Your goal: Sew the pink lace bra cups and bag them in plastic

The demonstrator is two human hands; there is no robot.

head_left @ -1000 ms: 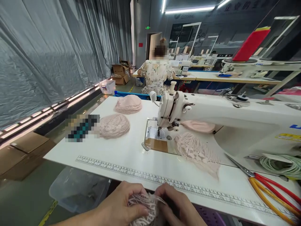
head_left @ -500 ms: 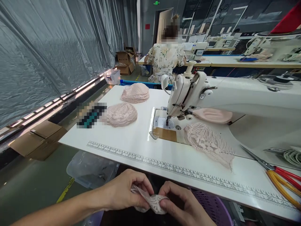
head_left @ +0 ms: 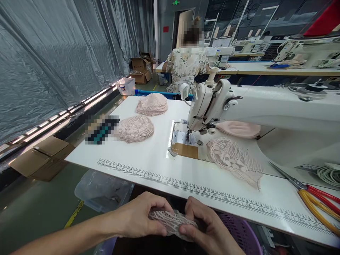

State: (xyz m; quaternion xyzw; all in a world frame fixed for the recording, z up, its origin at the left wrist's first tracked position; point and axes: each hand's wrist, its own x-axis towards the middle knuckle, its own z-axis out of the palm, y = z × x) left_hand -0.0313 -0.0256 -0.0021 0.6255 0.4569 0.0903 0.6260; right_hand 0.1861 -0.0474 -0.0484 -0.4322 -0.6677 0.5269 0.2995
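Below the front edge of the white sewing table, my left hand and my right hand both pinch one small piece of pale pink lace, stretched flat between them. A white sewing machine stands on the table ahead. Beside its needle lies a larger pink lace piece, with a smooth pink cup behind it. Two stacks of pink lace cups rest at the table's left.
Scissors with red and yellow handles lie at the right edge, near a coil of pale cord. A purple basket sits under my right hand. A clear bin and cardboard boxes stand on the floor. A person sits ahead, back turned.
My hands have drawn closer to the table's edge and spread the lace piece flatter between them. The view dropped a second ago, then held steady.
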